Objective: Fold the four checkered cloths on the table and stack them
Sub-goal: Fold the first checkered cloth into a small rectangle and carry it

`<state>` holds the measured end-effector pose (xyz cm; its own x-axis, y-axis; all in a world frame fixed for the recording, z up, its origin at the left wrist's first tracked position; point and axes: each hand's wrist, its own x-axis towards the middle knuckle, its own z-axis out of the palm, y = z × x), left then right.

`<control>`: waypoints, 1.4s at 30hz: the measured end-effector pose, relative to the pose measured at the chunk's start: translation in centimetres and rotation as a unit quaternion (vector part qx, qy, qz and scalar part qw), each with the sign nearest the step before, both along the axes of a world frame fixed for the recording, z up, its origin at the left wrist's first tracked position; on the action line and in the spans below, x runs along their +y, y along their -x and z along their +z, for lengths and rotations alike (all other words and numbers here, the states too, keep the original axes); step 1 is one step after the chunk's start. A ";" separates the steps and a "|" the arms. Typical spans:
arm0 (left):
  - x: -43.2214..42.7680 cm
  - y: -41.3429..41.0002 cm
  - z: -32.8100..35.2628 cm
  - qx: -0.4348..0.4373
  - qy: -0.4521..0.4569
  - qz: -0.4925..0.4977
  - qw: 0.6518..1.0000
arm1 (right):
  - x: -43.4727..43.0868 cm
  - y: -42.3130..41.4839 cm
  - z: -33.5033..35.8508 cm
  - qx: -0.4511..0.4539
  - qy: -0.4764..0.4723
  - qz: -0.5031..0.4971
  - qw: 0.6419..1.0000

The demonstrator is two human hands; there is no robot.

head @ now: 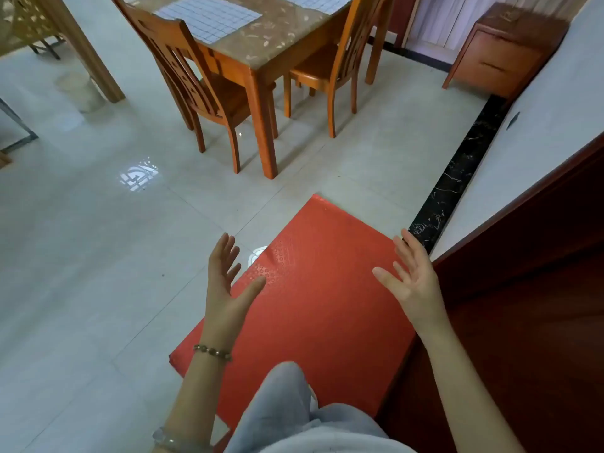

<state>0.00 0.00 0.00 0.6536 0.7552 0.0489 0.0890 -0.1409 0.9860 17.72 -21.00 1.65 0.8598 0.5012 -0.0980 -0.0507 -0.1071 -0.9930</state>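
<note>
On my feed a red mat (327, 305) lies on the pale tiled floor (81, 256) at 6 o'clock. At 12 o'clock stand the near chair (202, 89) and the far chair (330, 67), both wooden. A brown cabinet (500, 53) sits at 2 o'clock (against the white wall (555, 93)), with a black marble strip (454, 181) below it. A pale bin (81, 89) stands at 10 o'clock.

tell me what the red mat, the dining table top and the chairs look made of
Red mat: probably plastic or vinyl, glossy, with embossed circles catching light. Table top: looks like polished brown marble or an imitation, mottled and shiny. Chairs: varnished orange-brown wood with a sheen.
</note>
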 end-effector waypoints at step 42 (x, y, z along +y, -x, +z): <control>21.5 -63.9 0.5 -0.014 -0.015 -0.156 0.987 | 17.4 -57.3 1.0 -0.014 0.015 -0.109 0.994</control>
